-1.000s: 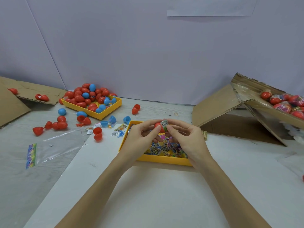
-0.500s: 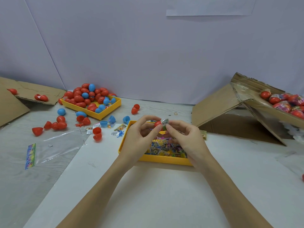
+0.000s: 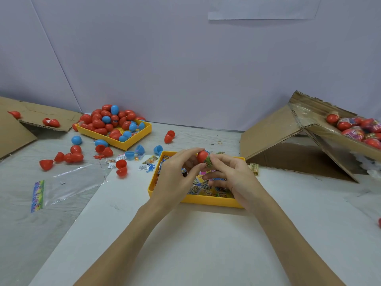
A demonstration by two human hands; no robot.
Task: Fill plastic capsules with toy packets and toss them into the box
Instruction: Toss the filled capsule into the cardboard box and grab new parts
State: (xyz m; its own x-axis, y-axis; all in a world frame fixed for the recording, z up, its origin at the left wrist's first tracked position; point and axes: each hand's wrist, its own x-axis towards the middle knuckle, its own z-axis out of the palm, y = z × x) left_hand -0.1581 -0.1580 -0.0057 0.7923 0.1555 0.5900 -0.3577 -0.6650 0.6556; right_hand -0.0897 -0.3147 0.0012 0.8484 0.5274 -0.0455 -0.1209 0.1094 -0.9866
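Red egg-shaped plastic capsule [image 3: 203, 156] sits pinched by left hand [image 3: 175, 178] while right hand [image 3: 231, 178] presses a green toy packet [image 3: 209, 162] inside, above the yellow plastic tray [image 3: 206, 200] beneath both.

Both hands (bare) grip a red capsule [image 3: 203, 156].

Both bare forearms reach forward and converge, the left hand [image 3: 175, 176] with thumb and curled fingers pinching a red capsule [image 3: 203, 156], the right hand [image 3: 233, 178] meeting it fingertip to fingertip, its fingers curled, pinching too.
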